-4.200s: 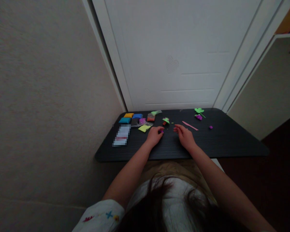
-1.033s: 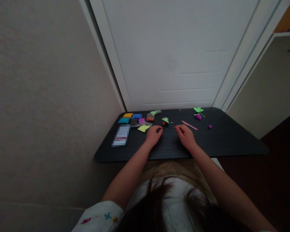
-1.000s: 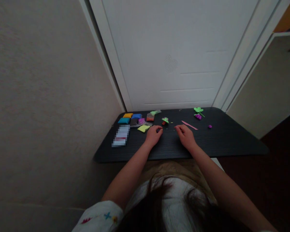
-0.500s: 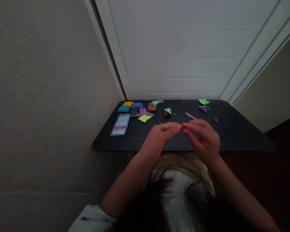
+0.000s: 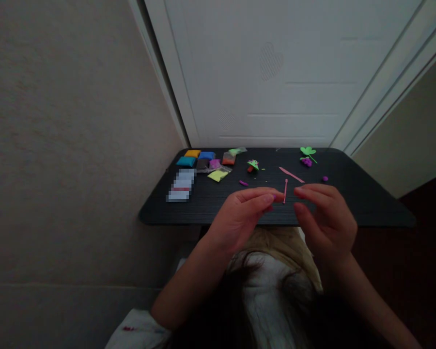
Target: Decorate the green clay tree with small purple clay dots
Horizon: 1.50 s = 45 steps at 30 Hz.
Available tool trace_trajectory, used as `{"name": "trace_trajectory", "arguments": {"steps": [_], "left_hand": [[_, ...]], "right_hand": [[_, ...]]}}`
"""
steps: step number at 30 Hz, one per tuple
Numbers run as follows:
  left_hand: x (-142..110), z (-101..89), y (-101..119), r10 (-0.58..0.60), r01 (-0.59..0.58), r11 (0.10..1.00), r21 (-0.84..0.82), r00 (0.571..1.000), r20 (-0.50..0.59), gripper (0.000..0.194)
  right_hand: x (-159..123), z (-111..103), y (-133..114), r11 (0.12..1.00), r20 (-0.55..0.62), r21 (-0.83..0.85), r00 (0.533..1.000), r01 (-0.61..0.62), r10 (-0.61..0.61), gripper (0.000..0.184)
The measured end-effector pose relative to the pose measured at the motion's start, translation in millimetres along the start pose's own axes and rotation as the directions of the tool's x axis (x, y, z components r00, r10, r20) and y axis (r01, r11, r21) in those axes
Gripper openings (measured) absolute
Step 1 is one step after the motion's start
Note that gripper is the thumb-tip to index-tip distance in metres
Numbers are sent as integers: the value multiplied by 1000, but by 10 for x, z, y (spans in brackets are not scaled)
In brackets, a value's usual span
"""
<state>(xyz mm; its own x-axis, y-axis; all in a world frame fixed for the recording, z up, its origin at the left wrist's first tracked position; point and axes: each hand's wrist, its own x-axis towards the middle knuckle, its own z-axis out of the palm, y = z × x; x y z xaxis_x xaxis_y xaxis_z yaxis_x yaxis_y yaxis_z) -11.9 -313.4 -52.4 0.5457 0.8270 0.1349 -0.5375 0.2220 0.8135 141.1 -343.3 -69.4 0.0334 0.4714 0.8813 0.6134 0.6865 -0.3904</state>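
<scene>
Both hands hover over the near edge of the black table [image 5: 366, 208]. My left hand [image 5: 241, 215] has its fingertips pressed together in a pinch, with a hint of purple at the tips; what it holds is too small to name. My right hand [image 5: 329, 218] is loosely curled, thumb and fingers apart, with nothing seen in it. Between the two hands a thin pink stick [image 5: 285, 190] shows against the table. A small purple clay bit [image 5: 243, 183] lies just beyond my left hand.
Coloured clay packets [image 5: 203, 161] and a yellow packet [image 5: 217, 176] lie at the back left beside a blurred card [image 5: 180, 184]. Farther back are a green and red clay figure [image 5: 253, 166], a flat pink tool [image 5: 291, 174], a green leaf with purple grapes [image 5: 307, 156] and a purple ball [image 5: 324, 179]. A white door stands behind.
Both hands lifted off the table and came toward me. Half a second ago their fingertips met; now they have parted, and the pink stick shows between them.
</scene>
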Motion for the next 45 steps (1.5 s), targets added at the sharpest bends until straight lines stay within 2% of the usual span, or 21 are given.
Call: {"name": "trace_trajectory", "arguments": {"steps": [5,8,11,13,16,20,24,31,39,45], "left_hand": [[-40,38,22,-39,40,996,-79,999,17,12],[-50,40,26,-19,23,996,-85,999,41,11],[-65,35,30,16,-10,997,-77,997,72,10],[-79,35,32,33,-28,998,-64,996,85,11],[-99,50,37,76,-73,997,-28,993,91,11],[-118,86,50,131,-133,991,13,989,71,3],[-133,114,65,163,-165,985,54,985,51,15],[-182,126,88,99,-95,994,-59,992,81,7],[-257,161,131,93,-82,993,-87,986,135,12],[-263,183,155,76,-73,997,-32,992,103,11]], "right_hand": [[-50,-15,4,995,-37,47,996,-83,85,28],[-76,13,60,994,-25,50,995,-97,98,26],[-115,53,225,993,4,-5,993,-114,114,24],[-150,83,399,984,39,-64,985,-163,166,22],[-220,126,702,943,76,-115,944,-311,321,19],[-349,166,1057,894,122,-128,888,-429,444,21],[-462,168,1252,834,146,-144,822,-533,551,27],[-501,140,1272,780,146,-113,766,-615,626,31],[-510,146,1237,775,155,-97,760,-624,631,30],[-516,143,1242,769,152,-95,754,-632,639,32]]}}
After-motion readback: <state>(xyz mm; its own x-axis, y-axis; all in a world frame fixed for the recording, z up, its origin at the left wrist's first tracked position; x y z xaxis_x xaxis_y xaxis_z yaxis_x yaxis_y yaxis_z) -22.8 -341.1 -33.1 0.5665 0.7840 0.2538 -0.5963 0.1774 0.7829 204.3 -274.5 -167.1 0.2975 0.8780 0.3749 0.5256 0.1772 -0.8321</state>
